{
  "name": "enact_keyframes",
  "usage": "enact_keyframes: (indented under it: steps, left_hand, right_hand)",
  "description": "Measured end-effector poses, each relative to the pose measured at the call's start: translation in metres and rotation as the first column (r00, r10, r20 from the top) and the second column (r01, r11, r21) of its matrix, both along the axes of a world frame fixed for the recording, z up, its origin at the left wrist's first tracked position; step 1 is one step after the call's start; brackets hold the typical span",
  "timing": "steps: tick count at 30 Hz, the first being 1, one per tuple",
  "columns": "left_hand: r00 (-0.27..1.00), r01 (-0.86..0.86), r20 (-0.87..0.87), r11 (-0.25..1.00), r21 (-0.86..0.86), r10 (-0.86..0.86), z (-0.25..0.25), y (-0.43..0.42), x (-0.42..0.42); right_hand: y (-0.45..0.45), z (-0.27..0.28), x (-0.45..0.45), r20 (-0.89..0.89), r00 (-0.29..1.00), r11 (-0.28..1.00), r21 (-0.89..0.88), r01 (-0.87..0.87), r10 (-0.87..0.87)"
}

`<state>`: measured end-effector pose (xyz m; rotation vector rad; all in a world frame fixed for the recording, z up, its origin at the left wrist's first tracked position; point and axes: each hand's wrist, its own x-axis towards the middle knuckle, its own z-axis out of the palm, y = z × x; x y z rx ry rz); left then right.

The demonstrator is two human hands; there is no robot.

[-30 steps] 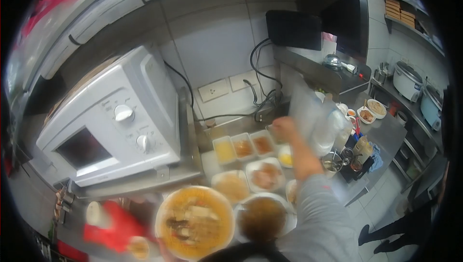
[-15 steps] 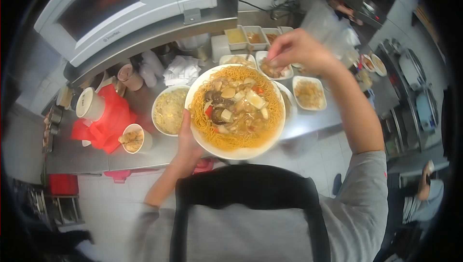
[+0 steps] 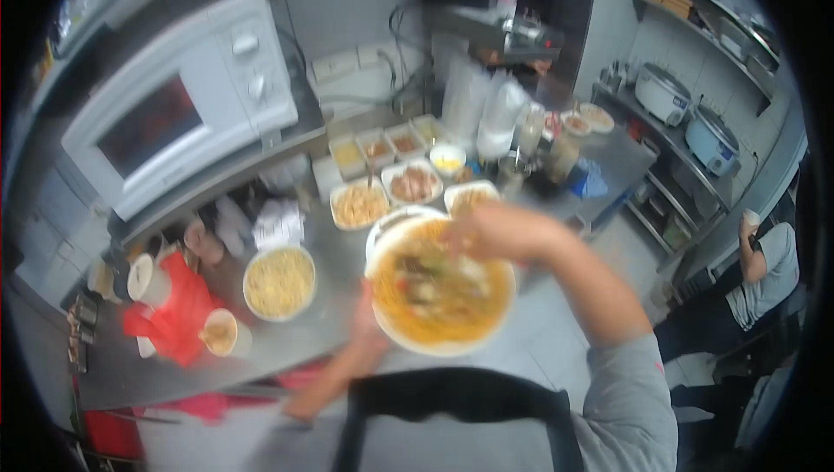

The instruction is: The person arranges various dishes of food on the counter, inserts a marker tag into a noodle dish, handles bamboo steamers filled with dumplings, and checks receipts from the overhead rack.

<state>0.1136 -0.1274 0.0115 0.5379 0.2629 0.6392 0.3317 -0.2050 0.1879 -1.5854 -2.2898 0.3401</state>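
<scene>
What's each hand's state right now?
Left hand: holding the noodle bowl by its side.
Right hand: over the noodle bowl, too blurred to tell whether open or closed.

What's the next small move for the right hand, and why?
Probably shift the right hand off the food to the right rim of the plate. The plate reaches past the counter edge, and the left hand alone seems to grip it, at its left rim. Blur hides whether the right hand holds anything.
</scene>
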Motion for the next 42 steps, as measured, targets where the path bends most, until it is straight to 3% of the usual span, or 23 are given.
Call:
enact_keyframes:
  steps: [2, 5, 8, 11, 13, 16, 18, 19, 20, 21, 22, 23, 26, 30, 33, 36, 37, 40, 42]
  left_hand:
    - [0.999, 0.025, -0.033, 0.999, 0.043, -0.023, 0.009, -0.016, 0.019]
    - [0.998, 0.051, -0.031, 0.999, -0.002, -0.051, 0.018, -0.041, 0.055]
    - [0.998, 0.064, 0.016, 0.998, 0.008, -0.064, 0.008, -0.063, 0.102]
    - [0.998, 0.055, 0.030, 0.998, 0.020, -0.056, 0.002, -0.092, 0.146]
    - [0.999, 0.033, 0.026, 0.999, 0.026, -0.034, 0.007, -0.111, 0.180]
    - [0.998, 0.045, -0.043, 0.999, -0.020, -0.045, 0.006, -0.128, 0.218]
    - [0.992, 0.111, -0.060, 0.992, -0.052, -0.114, 0.010, -0.136, 0.241]
    - [0.984, 0.176, -0.028, 0.982, -0.063, -0.177, 0.010, -0.139, 0.253]
    - [0.982, 0.184, -0.041, 0.982, -0.052, -0.186, 0.018, -0.146, 0.266]
    - [0.976, 0.211, -0.045, 0.977, -0.031, -0.212, 0.011, -0.145, 0.279]
    - [0.971, 0.233, -0.047, 0.972, -0.010, -0.233, 0.006, -0.146, 0.293]
    - [0.963, 0.264, -0.049, 0.964, -0.014, -0.265, 0.002, -0.148, 0.308]
    - [0.940, 0.338, -0.053, 0.941, -0.010, -0.338, 0.002, -0.151, 0.346]
    - [0.897, 0.440, -0.038, 0.898, 0.005, -0.440, -0.004, -0.143, 0.413]
    - [0.845, 0.533, -0.001, 0.844, 0.064, -0.534, 0.005, -0.131, 0.469]
    - [0.905, 0.424, -0.018, 0.895, 0.140, -0.426, 0.030, -0.128, 0.510]
    - [0.851, 0.525, -0.091, 0.830, 0.187, -0.517, 0.032, -0.118, 0.513]
    - [0.802, 0.596, -0.223, 0.762, 0.252, -0.554, 0.033, -0.098, 0.517]
    - [0.742, 0.667, -0.158, 0.694, 0.272, -0.651, 0.021, -0.084, 0.517]
  right_hand:
    - [-0.023, -0.007, 0.011, 0.047, 0.979, 0.970, -0.135, 0.201, -0.196]
    - [-0.056, -0.006, 0.031, 0.157, 0.876, 0.887, -0.009, 0.462, -0.455]
    - [-0.086, -0.041, 0.084, -0.099, 0.984, 0.918, 0.357, 0.172, -0.146]
    - [-0.124, -0.040, 0.115, -0.222, 0.924, 0.900, 0.242, 0.361, -0.311]
    - [-0.150, -0.045, 0.143, -0.215, 0.882, 0.865, 0.202, 0.460, -0.419]
    - [-0.193, -0.051, 0.179, -0.258, 0.791, 0.512, 0.643, 0.569, -0.555]
    - [-0.225, -0.099, 0.228, -0.536, 0.545, 0.364, 0.411, 0.836, -0.645]
    - [-0.240, -0.127, 0.250, -0.721, 0.359, 0.387, 0.136, 0.912, -0.592]
    - [-0.255, -0.135, 0.258, -0.861, 0.121, 0.511, -0.175, 0.841, -0.494]
    - [-0.263, -0.141, 0.263, -0.898, -0.166, 0.641, -0.411, 0.648, -0.408]
    - [-0.268, -0.146, 0.267, -0.819, -0.454, 0.762, -0.532, 0.370, -0.352]
    - [-0.273, -0.149, 0.270, -0.816, -0.481, 0.824, -0.491, 0.284, -0.321]
    - [-0.281, -0.174, 0.299, -0.749, -0.614, 0.854, -0.468, 0.227, -0.247]
    - [-0.285, -0.175, 0.343, -0.766, -0.625, 0.762, -0.494, 0.418, -0.154]
    - [-0.285, -0.173, 0.388, -0.823, -0.567, 0.771, -0.389, 0.504, -0.045]
    - [-0.283, -0.173, 0.431, -0.830, -0.554, 0.755, -0.321, 0.571, 0.067]
    - [-0.282, -0.174, 0.446, -0.830, -0.549, 0.733, -0.314, 0.603, 0.096]
    - [-0.274, -0.181, 0.496, -0.851, -0.502, 0.691, -0.271, 0.670, 0.153]
    - [-0.269, -0.196, 0.539, -0.860, -0.477, 0.659, -0.254, 0.708, 0.181]
